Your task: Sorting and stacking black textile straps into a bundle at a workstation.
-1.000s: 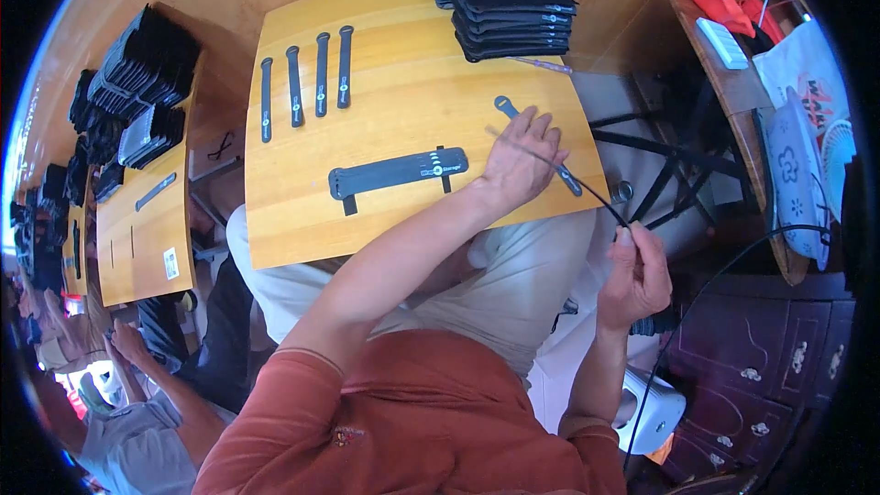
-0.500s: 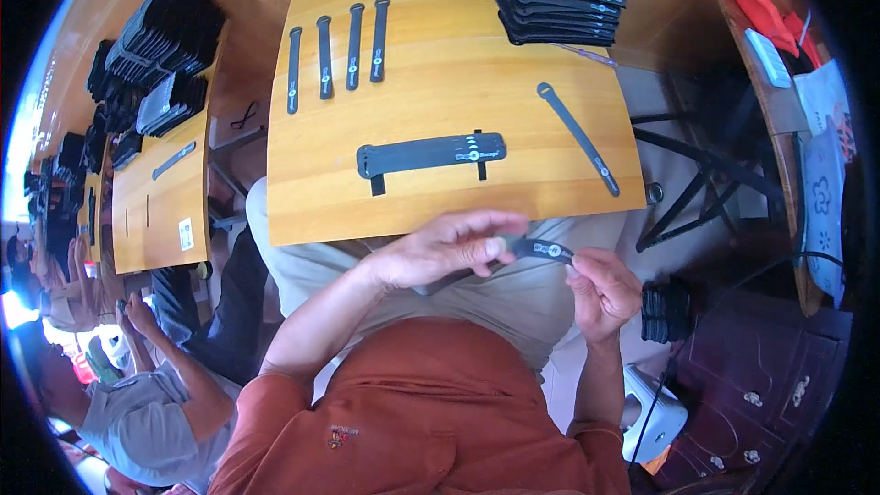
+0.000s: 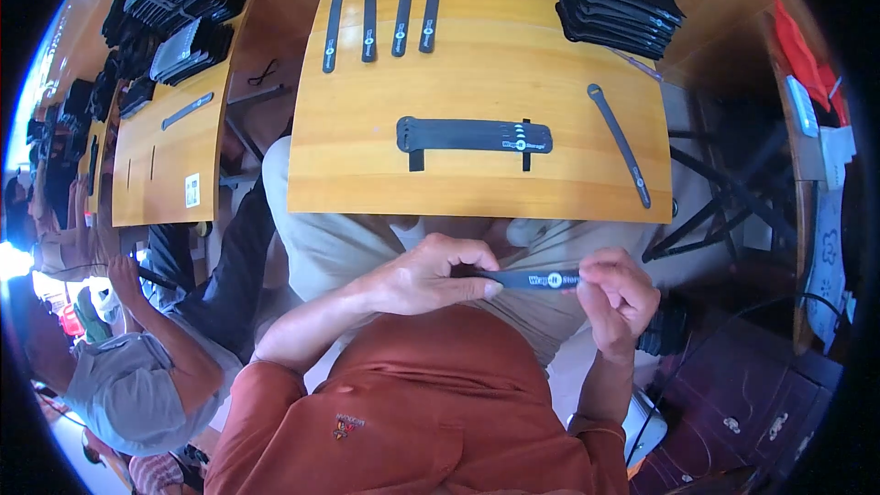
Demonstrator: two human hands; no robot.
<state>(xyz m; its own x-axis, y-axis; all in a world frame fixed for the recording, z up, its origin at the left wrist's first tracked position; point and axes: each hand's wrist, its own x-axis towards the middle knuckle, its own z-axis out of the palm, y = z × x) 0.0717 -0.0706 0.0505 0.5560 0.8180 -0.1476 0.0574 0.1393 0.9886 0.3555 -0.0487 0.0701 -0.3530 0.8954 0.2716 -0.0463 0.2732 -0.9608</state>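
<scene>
Straightened and levelled since earlier, the dark strap (image 3: 518, 280) was pinched by the left hand (image 3: 417, 275) and right hand (image 3: 620, 298), apparently keeping it taut; its ends were hidden.

A second ago the left hand (image 3: 426, 275) covered the table strap (image 3: 621, 147); now it has drawn back level with the right hand (image 3: 621, 298), and that strap lies uncovered beyond the right hand. The held strap (image 3: 536, 280), bowed half a second ago, now runs nearly straight from left thumb to right fingertips.
</scene>
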